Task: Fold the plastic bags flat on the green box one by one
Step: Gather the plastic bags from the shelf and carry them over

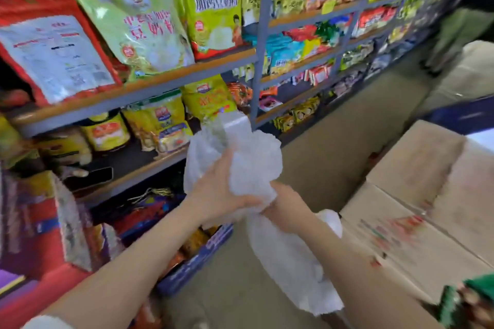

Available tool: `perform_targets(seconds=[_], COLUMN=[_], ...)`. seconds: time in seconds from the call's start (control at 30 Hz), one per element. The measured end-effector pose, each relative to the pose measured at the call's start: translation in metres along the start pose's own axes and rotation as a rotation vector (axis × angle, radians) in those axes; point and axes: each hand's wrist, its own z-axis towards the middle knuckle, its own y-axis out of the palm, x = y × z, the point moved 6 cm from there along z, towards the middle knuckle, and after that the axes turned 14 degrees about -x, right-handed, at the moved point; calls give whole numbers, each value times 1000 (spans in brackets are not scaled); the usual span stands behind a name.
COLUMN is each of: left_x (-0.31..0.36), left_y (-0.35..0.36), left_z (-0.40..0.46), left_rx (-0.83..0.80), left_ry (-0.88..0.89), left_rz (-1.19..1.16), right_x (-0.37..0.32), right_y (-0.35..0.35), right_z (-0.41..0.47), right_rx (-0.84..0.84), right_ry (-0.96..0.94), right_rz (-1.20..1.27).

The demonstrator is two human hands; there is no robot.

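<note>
Bare floor strip [334, 147] ahead of me is the open lane; shelving [165, 83] packed with packets walls the left; stacked cardboard boxes [417, 195] block the right; blue crate [197, 262] crowds low left; green box [465, 299] at bottom right corner

I can read little here. A yellow-green soy milk powder bag [213, 8] on the upper shelf carries red characters "加钙豆奶粉". The pale green bag [136, 16] beside it shows "豆奶", the rest blurred. Print on the cardboard boxes [395, 232] is unreadable to me.
</note>
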Motion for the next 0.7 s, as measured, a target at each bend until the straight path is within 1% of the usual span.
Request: perform_targets(seconds=[0.07, 0.1, 0.17, 0.2, 0.27, 0.3, 0.33, 0.37, 0.43, 0.47, 0.5, 0.53, 0.57, 0.67, 0.7], left_x=[3, 6, -5, -13, -36, -49, -61, -71, -86, -92, -99, -107, -114, -124, -127], left_y=[12, 16, 23, 23, 13, 5, -3, -13, -37, -50, -63, -73, -80, -89, -88], left_z=[27, 38, 68, 84, 118, 135, 153, 171, 209, 229, 249, 269, 290, 359, 383], left_rx=[-103, -155, -252, -270, -208, -150, -88, -30, 58, 81, 86, 81, 74, 36, 22], left_ry=[-22, -28, -48, -48, -40, -42, -47, -60, -124, -175, -234, -280, -305, -313, -316], left_rz=[-6, 31, 40, 28, 41, 62, 102, 175, 344, 428, 492, 533, 564, 626, 631], right_x=[12, 18, 33, 41, 62, 75, 93, 114, 156, 175, 188, 203, 216, 256, 268], right_y=[-3, -5, -15, -23, -43, -55, -64, -71, -79, -83, -91, -100, -112, -148, -158], right_z=[4, 9, 23, 31, 47, 57, 68, 80, 109, 123, 135, 146, 156, 183, 190], right_rx=[-49, -62, -30, 18, 180, 250, 277, 264, 135, 56, 21, 15, 32, 76, 95], right_ry=[5, 1, -19, -36, -61, -31, 44, 154, 390, 476, 530, 571, 595, 679, 703], right_rz=[-82, -105, -68, 6, 156, 203, 251, 291, 298, 299, 339, 386, 383, 213, 220])
